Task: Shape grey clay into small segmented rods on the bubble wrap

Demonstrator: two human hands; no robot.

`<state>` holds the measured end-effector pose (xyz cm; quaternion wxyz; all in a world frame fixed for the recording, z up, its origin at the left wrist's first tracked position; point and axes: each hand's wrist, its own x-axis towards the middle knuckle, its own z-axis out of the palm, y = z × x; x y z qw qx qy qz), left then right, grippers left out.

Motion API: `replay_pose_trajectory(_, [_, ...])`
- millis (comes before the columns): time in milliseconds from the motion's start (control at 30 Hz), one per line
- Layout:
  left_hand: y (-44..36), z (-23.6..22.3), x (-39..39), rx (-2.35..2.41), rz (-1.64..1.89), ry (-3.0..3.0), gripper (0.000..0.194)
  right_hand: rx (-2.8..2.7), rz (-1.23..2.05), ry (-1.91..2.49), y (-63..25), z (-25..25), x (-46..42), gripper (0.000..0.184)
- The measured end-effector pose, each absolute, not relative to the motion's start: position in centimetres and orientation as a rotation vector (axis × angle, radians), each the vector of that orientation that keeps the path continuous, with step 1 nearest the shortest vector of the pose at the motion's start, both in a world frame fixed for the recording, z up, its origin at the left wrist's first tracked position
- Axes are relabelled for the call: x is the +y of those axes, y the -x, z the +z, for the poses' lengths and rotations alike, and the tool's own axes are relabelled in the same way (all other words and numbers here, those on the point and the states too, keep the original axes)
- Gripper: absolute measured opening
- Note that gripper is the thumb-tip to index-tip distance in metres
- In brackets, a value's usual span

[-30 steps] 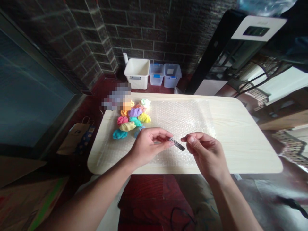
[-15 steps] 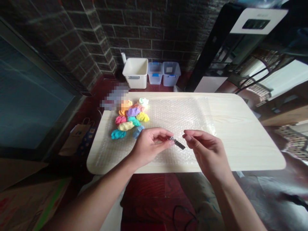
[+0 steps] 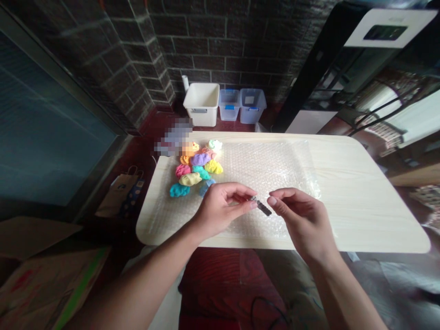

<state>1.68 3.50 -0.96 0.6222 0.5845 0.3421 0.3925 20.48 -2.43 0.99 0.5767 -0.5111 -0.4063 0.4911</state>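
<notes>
Between its thumb and fingertips my left hand (image 3: 225, 206) pinches a short dark grey, bumpy strip (image 3: 264, 209), which slants down to the right over the table. The strip's upper end, by the fingertips, looks lighter. Close to the right of it is my right hand (image 3: 304, 217), thumb and index fingertip pressed together; whatever may be in that pinch is too small to make out. Beyond my left hand, soft clay-like lumps lie in a cluster, among them a purple lump (image 3: 200, 159), a yellow lump (image 3: 213, 167) and a teal lump (image 3: 179, 190). My left hand partly hides a blue lump (image 3: 207, 187).
Bubble wrap (image 3: 261, 165) covers much of the pale wooden table (image 3: 371, 197). Behind the table, a white bin (image 3: 202, 117) and two clear plastic boxes (image 3: 252, 112) stand by the brick wall. Cardboard boxes (image 3: 44, 284) lie at lower left.
The camera view has turned slightly left, so the scene sits further right. My right fingertips have come a little nearer the strip and pinch closer together. My left hand keeps its hold.
</notes>
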Motion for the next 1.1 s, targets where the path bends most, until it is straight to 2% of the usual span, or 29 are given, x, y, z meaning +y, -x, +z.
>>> replay_pose_trajectory(500, [-1.3,-1.3,3.7,0.759,0.923,-1.28,0.025,-1.011,1.048,1.289,-20.1,1.3,-2.3,0.026])
replay_pose_trajectory(800, [-1.6,-0.8,3.8,0.77,0.963,-1.197,0.032,-0.945,1.115,1.219,-20.5,0.3,-2.3,0.012])
replay_pose_trajectory(1033, [-1.6,-0.6,3.9,0.79,0.96,-1.199,0.029,-1.017,1.097,1.237,-20.5,0.5,-2.4,0.021])
replay_pose_trajectory(1100, [-1.6,-0.6,3.8,0.779,0.955,-1.185,0.03,-1.018,1.081,1.233,-20.3,0.8,-2.3,0.017])
